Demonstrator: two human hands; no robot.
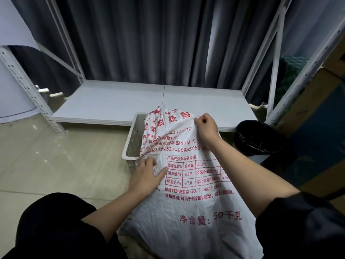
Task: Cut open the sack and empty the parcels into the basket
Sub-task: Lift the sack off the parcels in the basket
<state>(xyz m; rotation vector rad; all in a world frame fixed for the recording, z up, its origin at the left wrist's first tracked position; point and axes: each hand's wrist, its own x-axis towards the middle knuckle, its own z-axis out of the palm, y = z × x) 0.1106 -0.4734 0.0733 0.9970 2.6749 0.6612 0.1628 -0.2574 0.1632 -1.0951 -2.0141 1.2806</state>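
Item: large white woven plastic sack printed with red Chinese characters and a red-ruled table (188,184), lying in front of the person and draped forward so that its far end rests over the near rim and into the mouth of a pale grey rectangular plastic basket with perforated walls (133,139); the sack hides most of the basket's interior, and no parcels can be made out. Right hand (206,130): fingers curled, pinching a fold of the sack cloth near its upper far end, above the basket. Left hand (146,174): fingers straight and spread, laid flat on the sack's left edge just by the basket's near corner, pressing the cloth. Both forearms bare, with black sleeves at the lower corners of the view. Setting: the basket stands on a glossy beige tiled floor (56,165), touching or just short of a low light grey shelf board (130,103) of a white perforated metal rack (29,90). Behind the rack hangs a dark grey pleated curtain (140,40). To the right of the basket, near the sack's right edge, stands a round bin lined with a black plastic bag (261,139). Brown cardboard cartons (321,101) occupy the far right.
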